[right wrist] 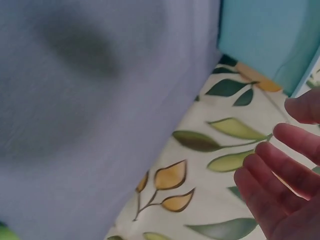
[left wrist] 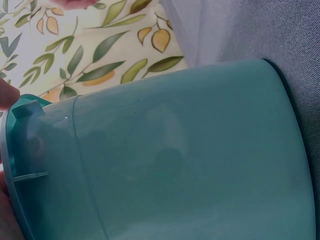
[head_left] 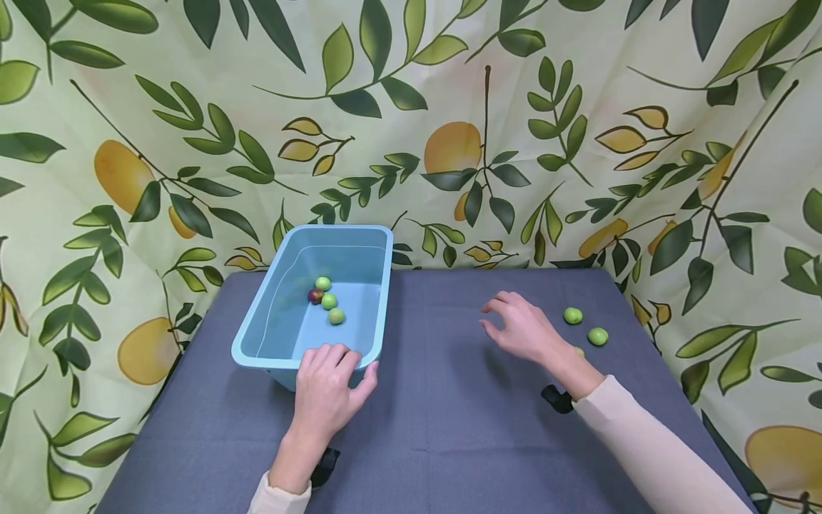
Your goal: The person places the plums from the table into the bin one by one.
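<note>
Three green fruits (head_left: 598, 336) lie on the tabletop (head_left: 443, 428) just right of the nearer right hand (head_left: 519, 325), empty, fingers loosely curved; the left hand (head_left: 327, 392) grips the blue tub (head_left: 385, 300) by its rim.

The head view is bright and mostly crisp, lit softly from above: a faint shadow lies right of the light-blue rectangular plastic bin (head_left: 356, 303), on the dark grey-blue woven cloth (head_left: 427, 428) beneath the bare right hand (head_left: 521, 330). Both wrist views are dimmer; the left one catches a weak sheen on the bin's shaded wall, the right one a blurred shadow well apart from it.
</note>
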Demonstrator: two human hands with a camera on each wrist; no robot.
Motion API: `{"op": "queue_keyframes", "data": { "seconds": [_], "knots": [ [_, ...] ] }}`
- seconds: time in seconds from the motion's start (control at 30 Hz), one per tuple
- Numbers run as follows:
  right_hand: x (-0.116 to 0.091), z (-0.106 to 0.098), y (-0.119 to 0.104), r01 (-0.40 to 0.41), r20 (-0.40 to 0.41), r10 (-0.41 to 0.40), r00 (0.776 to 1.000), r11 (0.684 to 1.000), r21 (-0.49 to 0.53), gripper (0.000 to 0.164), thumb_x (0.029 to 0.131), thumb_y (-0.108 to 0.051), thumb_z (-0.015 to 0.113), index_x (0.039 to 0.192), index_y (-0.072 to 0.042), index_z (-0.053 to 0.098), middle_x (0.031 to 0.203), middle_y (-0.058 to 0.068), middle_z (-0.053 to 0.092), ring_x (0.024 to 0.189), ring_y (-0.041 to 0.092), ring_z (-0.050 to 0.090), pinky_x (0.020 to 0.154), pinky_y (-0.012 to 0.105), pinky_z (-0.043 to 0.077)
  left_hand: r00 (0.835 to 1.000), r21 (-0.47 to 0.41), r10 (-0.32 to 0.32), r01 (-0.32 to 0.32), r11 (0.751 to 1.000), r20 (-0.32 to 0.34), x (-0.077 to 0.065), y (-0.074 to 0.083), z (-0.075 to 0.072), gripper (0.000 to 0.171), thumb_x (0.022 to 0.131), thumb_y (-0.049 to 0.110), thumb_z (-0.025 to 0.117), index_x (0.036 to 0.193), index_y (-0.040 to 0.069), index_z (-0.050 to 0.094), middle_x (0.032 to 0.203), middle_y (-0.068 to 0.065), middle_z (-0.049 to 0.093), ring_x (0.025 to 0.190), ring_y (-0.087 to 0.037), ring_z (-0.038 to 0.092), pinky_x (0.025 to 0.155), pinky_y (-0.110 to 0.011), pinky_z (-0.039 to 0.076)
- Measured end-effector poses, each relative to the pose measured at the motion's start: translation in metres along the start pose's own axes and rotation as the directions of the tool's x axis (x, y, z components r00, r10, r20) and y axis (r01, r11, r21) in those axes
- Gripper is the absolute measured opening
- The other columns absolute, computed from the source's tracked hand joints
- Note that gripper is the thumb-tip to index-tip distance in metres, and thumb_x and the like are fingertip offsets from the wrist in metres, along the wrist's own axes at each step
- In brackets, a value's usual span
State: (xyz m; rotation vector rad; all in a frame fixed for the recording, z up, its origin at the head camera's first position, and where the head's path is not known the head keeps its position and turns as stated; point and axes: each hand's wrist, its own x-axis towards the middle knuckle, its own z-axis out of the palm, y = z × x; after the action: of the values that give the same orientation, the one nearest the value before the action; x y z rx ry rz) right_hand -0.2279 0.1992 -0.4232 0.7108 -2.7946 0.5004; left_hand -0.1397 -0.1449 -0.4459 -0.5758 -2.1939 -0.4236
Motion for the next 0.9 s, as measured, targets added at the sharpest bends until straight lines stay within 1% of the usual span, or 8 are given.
{"op": "queue_keyframes", "data": {
  "seconds": [0.27, 0.47, 0.6, 0.7, 0.83, 0.9],
  "knots": [
    [-0.015, 0.000, 0.024, -0.058, 0.038, 0.059, 0.998, 0.998, -0.036, 0.023, 0.090, -0.020, 0.072, 0.107, -0.005, 0.075, 0.108, 0.011, 0.068, 0.098, 0.031, 0.063, 0.073, 0.049, 0.055, 1.000, 0.003, -0.004, 0.004, 1.000, 0.003, 0.000, 0.000, 0.000, 0.033, 0.092, 0.036, 0.056, 0.078, 0.009, 0.071, 0.073, -0.003, 0.061, 0.065, -0.024, 0.055, 0.063, -0.041, 0.042],
    [-0.030, -0.002, 0.041, -0.090, 0.032, 0.092, 0.995, 0.995, -0.054, 0.023, 0.090, -0.017, 0.072, 0.107, -0.001, 0.074, 0.105, 0.013, 0.067, 0.099, 0.035, 0.064, 0.080, 0.052, 0.054, 1.000, -0.008, -0.002, 0.002, 1.000, -0.004, -0.001, 0.000, 0.000, 0.033, 0.092, 0.034, 0.055, 0.079, 0.009, 0.071, 0.074, -0.003, 0.061, 0.065, -0.024, 0.055, 0.063, -0.042, 0.043],
    [-0.040, -0.004, 0.050, -0.133, 0.033, 0.135, 0.990, 0.990, -0.052, 0.024, 0.090, -0.016, 0.071, 0.108, 0.000, 0.074, 0.105, 0.016, 0.066, 0.100, 0.038, 0.064, 0.075, 0.054, 0.055, 1.000, -0.010, 0.004, -0.004, 1.000, -0.018, -0.001, 0.000, 0.001, 0.030, 0.091, 0.032, 0.057, 0.078, 0.009, 0.071, 0.073, -0.003, 0.061, 0.064, -0.024, 0.055, 0.062, -0.042, 0.042],
    [-0.048, -0.003, 0.057, -0.156, 0.034, 0.158, 0.987, 0.986, -0.051, 0.024, 0.091, -0.016, 0.070, 0.108, 0.000, 0.073, 0.105, 0.017, 0.066, 0.100, 0.039, 0.064, 0.075, 0.054, 0.055, 1.000, -0.010, 0.001, -0.001, 1.000, -0.017, -0.001, -0.001, 0.000, 0.030, 0.090, 0.032, 0.058, 0.078, 0.008, 0.071, 0.073, -0.003, 0.061, 0.065, -0.024, 0.055, 0.062, -0.043, 0.042],
    [-0.056, 0.000, 0.066, -0.151, 0.015, 0.152, 0.988, 0.987, -0.054, 0.021, 0.091, -0.014, 0.070, 0.105, 0.002, 0.073, 0.102, 0.017, 0.066, 0.096, 0.038, 0.064, 0.080, 0.054, 0.053, 1.000, -0.008, -0.001, 0.001, 1.000, -0.011, -0.001, -0.001, 0.001, 0.031, 0.091, 0.033, 0.057, 0.078, 0.008, 0.071, 0.073, -0.003, 0.061, 0.065, -0.024, 0.056, 0.063, -0.043, 0.042],
    [-0.060, 0.000, 0.071, -0.151, 0.002, 0.151, 0.988, 0.987, -0.052, 0.020, 0.090, -0.012, 0.070, 0.104, 0.002, 0.073, 0.100, 0.017, 0.066, 0.094, 0.037, 0.065, 0.080, 0.054, 0.053, 1.000, -0.007, -0.003, 0.002, 1.000, -0.008, -0.001, -0.001, 0.001, 0.033, 0.092, 0.034, 0.056, 0.078, 0.008, 0.071, 0.073, -0.003, 0.061, 0.065, -0.024, 0.056, 0.063, -0.043, 0.043]
  ]
}}
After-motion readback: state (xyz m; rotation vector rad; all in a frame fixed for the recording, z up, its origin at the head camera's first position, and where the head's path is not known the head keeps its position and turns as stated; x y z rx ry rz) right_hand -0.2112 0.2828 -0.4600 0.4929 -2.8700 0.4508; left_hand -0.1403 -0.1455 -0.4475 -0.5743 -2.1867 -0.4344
